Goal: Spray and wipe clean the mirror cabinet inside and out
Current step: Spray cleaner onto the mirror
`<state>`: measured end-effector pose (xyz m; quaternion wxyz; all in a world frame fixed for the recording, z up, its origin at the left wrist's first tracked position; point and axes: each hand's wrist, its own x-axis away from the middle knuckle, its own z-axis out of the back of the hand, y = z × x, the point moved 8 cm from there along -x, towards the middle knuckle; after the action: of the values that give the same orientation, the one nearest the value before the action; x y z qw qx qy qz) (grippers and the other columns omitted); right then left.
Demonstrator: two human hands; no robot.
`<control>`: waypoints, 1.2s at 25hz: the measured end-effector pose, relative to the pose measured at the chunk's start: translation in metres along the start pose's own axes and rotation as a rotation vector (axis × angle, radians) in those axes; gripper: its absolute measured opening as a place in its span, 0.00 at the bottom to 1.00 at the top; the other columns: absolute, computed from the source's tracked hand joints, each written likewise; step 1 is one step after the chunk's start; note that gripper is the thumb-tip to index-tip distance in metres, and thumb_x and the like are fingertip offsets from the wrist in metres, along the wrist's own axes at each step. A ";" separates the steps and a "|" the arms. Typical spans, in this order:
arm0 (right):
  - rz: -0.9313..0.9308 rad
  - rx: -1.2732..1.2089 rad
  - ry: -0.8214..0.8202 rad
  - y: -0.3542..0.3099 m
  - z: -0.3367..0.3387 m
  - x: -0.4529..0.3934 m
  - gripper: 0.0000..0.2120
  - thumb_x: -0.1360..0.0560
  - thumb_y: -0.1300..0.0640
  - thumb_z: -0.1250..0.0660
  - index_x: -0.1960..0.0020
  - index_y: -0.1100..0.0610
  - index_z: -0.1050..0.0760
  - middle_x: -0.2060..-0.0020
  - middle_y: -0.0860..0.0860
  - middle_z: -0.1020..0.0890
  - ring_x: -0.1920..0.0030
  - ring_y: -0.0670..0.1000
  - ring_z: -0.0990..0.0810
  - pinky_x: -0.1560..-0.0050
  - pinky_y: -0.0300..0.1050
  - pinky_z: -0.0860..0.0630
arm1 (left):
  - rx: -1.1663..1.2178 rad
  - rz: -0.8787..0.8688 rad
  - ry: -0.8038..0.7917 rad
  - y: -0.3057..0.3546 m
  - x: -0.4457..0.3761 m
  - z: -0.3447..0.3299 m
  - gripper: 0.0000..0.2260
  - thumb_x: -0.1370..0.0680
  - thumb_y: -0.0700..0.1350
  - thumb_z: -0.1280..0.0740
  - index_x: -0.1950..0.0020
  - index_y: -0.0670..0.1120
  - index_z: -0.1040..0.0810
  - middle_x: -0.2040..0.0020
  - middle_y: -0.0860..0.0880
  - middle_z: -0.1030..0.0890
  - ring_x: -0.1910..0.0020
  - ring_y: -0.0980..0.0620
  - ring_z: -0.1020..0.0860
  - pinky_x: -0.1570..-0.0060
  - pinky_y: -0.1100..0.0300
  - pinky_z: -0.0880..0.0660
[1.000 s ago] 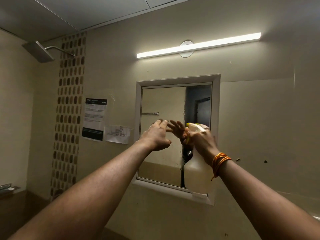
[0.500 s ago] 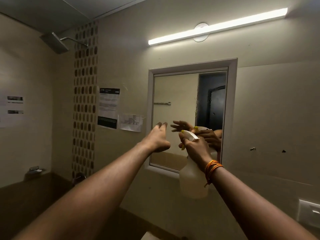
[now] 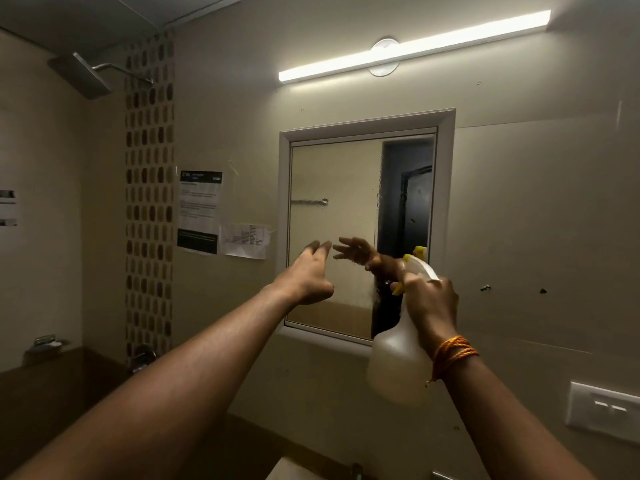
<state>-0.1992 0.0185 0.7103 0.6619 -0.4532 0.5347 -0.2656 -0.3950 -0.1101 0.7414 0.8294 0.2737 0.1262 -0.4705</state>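
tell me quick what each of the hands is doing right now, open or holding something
Left hand: open, fingers extended toward the mirror, holding nothing.
Right hand: gripping the spray bottle at its neck.

Set into the wall, white-framed mirror cabinet [image 3: 366,223], under a long tube light [image 3: 414,45]. Left of it, two paper notices [image 3: 200,211], then a pebble-tile strip [image 3: 149,188] and metal shower head [image 3: 80,75]. In front, left hand [image 3: 304,275] beside right hand [image 3: 429,299] around translucent plastic spray bottle [image 3: 398,365]. Lower right, white wall switch [image 3: 604,410].
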 end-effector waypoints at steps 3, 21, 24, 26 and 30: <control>0.025 0.027 0.022 0.003 0.018 0.002 0.19 0.20 0.44 0.33 0.51 0.61 0.19 0.60 0.56 0.16 0.62 0.54 0.19 0.65 0.45 0.23 | -0.026 -0.024 -0.031 0.005 0.003 -0.009 0.42 0.26 0.40 0.32 0.19 0.54 0.52 0.18 0.47 0.52 0.20 0.44 0.48 0.26 0.47 0.39; -0.036 0.118 -0.346 0.087 -0.069 0.038 0.22 0.23 0.37 0.33 0.58 0.56 0.16 0.61 0.52 0.14 0.57 0.55 0.16 0.51 0.56 0.19 | -0.051 0.041 -0.103 -0.032 0.031 -0.043 0.40 0.26 0.41 0.29 0.19 0.49 0.48 0.20 0.46 0.43 0.23 0.45 0.38 0.30 0.53 0.33; -0.073 0.124 -0.350 0.100 -0.087 0.049 0.25 0.28 0.32 0.34 0.56 0.55 0.16 0.60 0.51 0.14 0.56 0.55 0.16 0.49 0.58 0.18 | -0.050 0.069 -0.122 -0.042 0.037 -0.054 0.41 0.26 0.40 0.29 0.19 0.49 0.48 0.20 0.46 0.44 0.22 0.45 0.41 0.28 0.53 0.34; -0.093 0.132 -0.355 0.106 -0.095 0.054 0.28 0.30 0.29 0.34 0.53 0.54 0.16 0.60 0.52 0.14 0.56 0.55 0.15 0.49 0.57 0.18 | -0.039 0.079 -0.126 -0.044 0.037 -0.058 0.41 0.26 0.40 0.30 0.19 0.49 0.48 0.20 0.46 0.43 0.23 0.45 0.41 0.28 0.53 0.34; -0.071 0.179 -0.231 0.110 -0.083 0.059 0.27 0.31 0.29 0.35 0.65 0.54 0.20 0.72 0.51 0.16 0.67 0.53 0.16 0.60 0.56 0.16 | -0.047 0.067 -0.131 -0.040 0.036 -0.066 0.40 0.27 0.40 0.30 0.19 0.48 0.48 0.20 0.46 0.45 0.22 0.45 0.42 0.27 0.53 0.36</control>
<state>-0.2751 -0.0079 0.5843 0.7470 -0.4384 0.4129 -0.2815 -0.4063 -0.1145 0.6574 0.8572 0.2268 0.0735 -0.4565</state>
